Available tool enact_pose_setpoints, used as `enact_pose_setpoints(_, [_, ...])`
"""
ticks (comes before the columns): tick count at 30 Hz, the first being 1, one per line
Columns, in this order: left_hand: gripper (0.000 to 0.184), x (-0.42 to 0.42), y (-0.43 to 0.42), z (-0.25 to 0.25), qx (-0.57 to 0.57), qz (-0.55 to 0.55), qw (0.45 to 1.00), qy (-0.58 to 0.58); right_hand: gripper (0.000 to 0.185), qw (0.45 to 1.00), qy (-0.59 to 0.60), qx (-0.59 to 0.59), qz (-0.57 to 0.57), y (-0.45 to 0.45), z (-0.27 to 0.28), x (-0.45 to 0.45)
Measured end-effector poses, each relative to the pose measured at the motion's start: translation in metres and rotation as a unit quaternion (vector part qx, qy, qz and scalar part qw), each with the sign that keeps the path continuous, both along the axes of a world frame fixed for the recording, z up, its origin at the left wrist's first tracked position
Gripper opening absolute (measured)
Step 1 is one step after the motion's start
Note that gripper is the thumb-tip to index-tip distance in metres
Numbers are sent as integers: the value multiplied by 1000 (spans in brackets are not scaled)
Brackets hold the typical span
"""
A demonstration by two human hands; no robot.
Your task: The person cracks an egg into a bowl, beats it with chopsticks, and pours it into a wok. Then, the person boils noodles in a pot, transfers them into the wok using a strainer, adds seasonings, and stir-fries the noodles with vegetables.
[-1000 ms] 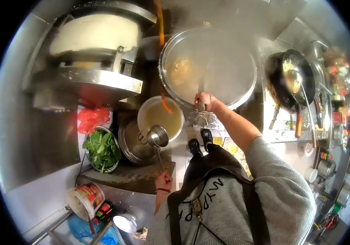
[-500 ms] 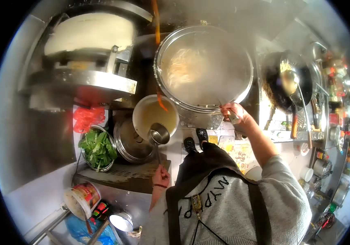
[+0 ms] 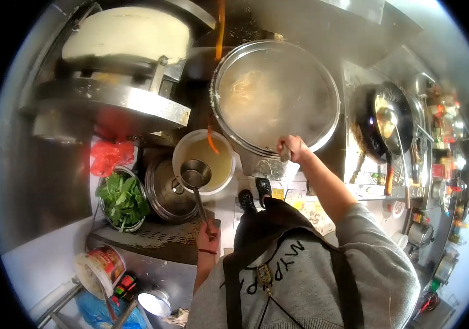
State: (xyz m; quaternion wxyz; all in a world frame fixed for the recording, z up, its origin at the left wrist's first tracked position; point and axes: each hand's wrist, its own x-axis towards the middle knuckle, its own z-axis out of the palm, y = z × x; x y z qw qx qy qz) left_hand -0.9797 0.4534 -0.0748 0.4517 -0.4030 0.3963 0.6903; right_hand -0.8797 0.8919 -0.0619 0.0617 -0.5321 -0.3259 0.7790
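Note:
My left hand (image 3: 208, 236) is closed around the long handle of a metal ladle (image 3: 196, 174). The ladle's bowl hangs over the near side of a white bucket (image 3: 230, 156) that holds cloudy, pale liquid. My right hand (image 3: 293, 149) is at the near rim of a large round steaming pot (image 3: 331, 131), its fingers wrapped around a short handle (image 3: 284, 153). Whatever that handle belongs to is lost in the steam and murky liquid. Pale noodle-like strands (image 3: 247, 88) lie in the pot's cloudy water, toward its far left.
To the right, a black wok (image 3: 367, 123) holds another ladle (image 3: 386, 122). On the left stand a bowl of leafy greens (image 3: 122, 200), a metal pot (image 3: 163, 203) and a red plastic bag (image 3: 108, 156). A large pale round slab (image 3: 130, 35) sits at the upper left.
My right hand has moved left along the pot's near rim. The ladle in my left hand has shifted left over the bucket. The strands look more bunched, farther up in the pot.

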Motion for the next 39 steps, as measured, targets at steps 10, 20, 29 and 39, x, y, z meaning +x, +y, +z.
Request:
enact_pose_setpoints(10, [18,-52,-24,-250,-191,-373,903,95,29,984,143,-9,107,16,27,30])
enact_pose_setpoints(20, [16,-72,101,-328,-479,-525,619,334,27,989,53,11,138,16,25,-11])
enact_pose_setpoints(29, [6,-81,68,-280,47,112,989,-83,20,869,259,-364,-212,18,33,23])
enact_pose_setpoints(39, [23,-6,-23,-49,22,-92,994,58,23,975,103,-198,1,43,-13,5])
